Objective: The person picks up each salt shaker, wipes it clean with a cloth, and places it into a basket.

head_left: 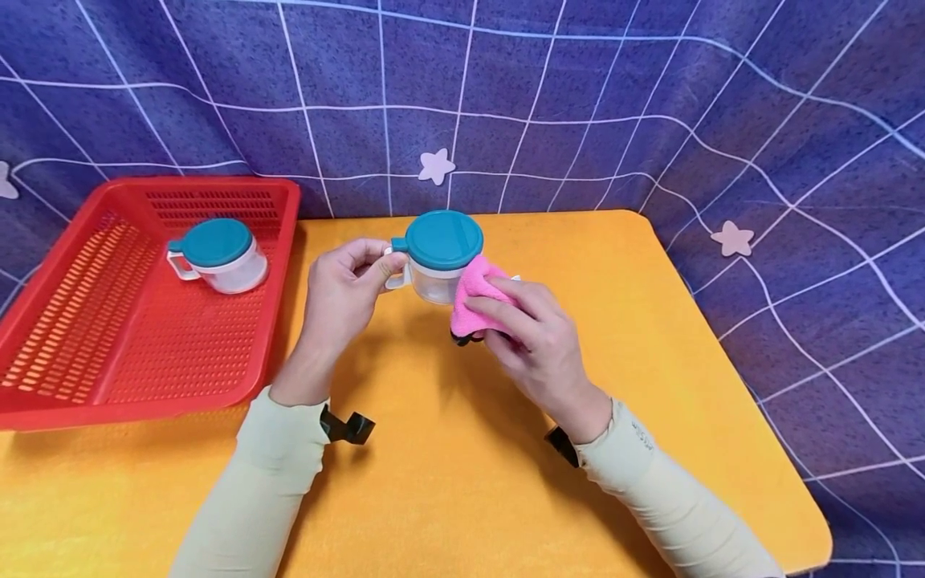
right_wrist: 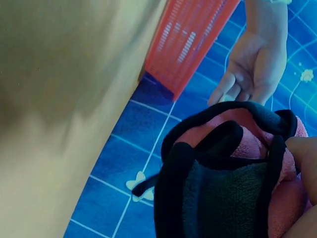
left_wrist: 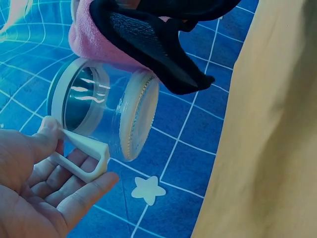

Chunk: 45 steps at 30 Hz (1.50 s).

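A clear jar (head_left: 432, 287) with a teal lid (head_left: 444, 239) and a white handle (left_wrist: 89, 156) is held up over the table. My left hand (head_left: 347, 301) pinches the handle between thumb and fingers. In my right hand (head_left: 538, 345) is a pink cloth (head_left: 482, 297) with black edging, pressed against the jar's right side. The left wrist view shows the cloth (left_wrist: 106, 42) draped along the jar's wall, its dark underside hanging past the ribbed base. In the right wrist view the bunched cloth (right_wrist: 218, 198) hides the jar almost wholly.
A red plastic basket (head_left: 275, 321) stands at the left of the yellow table (head_left: 448, 482). Inside it sits a second jar (head_left: 234, 271) with the same teal lid and white handle. Behind the table hangs a blue curtain (head_left: 564, 88) with white lines and stars.
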Available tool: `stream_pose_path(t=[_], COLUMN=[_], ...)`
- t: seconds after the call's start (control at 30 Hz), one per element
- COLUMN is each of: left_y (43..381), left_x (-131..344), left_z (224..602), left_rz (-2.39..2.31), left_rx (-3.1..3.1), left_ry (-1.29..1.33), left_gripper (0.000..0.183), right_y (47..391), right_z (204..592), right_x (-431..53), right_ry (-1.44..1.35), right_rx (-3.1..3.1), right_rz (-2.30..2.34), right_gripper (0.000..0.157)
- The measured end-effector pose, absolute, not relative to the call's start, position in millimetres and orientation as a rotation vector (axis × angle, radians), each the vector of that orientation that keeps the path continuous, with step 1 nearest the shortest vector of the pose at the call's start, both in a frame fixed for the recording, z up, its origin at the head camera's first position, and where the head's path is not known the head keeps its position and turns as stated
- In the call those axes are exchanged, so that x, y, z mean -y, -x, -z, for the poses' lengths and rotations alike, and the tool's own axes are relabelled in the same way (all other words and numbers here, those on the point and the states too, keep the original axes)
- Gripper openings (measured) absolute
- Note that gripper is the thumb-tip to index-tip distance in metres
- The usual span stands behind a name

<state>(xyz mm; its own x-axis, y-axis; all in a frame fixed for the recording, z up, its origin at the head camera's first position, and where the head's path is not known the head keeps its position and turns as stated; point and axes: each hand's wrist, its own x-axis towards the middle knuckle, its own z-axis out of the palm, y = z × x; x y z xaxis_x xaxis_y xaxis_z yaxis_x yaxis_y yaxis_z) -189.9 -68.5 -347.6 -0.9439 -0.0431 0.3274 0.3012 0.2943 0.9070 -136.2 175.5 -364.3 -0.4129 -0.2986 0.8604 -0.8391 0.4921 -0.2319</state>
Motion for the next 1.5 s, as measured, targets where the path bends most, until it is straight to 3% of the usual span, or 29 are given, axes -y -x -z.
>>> stream_pose_path(t=[0.67, 1.5], left_y=[185.1, 174.7], left_x=[81.4, 91.5], left_z=[345.2, 353.7], left_rz=[1.648, 1.856], left_rx=[2.256, 2.313], left_ry=[0.458, 0.872], left_gripper=[0.015, 0.010], right_y=[160.2, 196.7], right_z=[349.3, 350.1], right_x=[-202.3, -222.7], right_ry=[-0.850, -1.022], right_rx=[2.068, 2.253], right_rz=[-1.482, -1.884], right_gripper=[0.036, 0.029])
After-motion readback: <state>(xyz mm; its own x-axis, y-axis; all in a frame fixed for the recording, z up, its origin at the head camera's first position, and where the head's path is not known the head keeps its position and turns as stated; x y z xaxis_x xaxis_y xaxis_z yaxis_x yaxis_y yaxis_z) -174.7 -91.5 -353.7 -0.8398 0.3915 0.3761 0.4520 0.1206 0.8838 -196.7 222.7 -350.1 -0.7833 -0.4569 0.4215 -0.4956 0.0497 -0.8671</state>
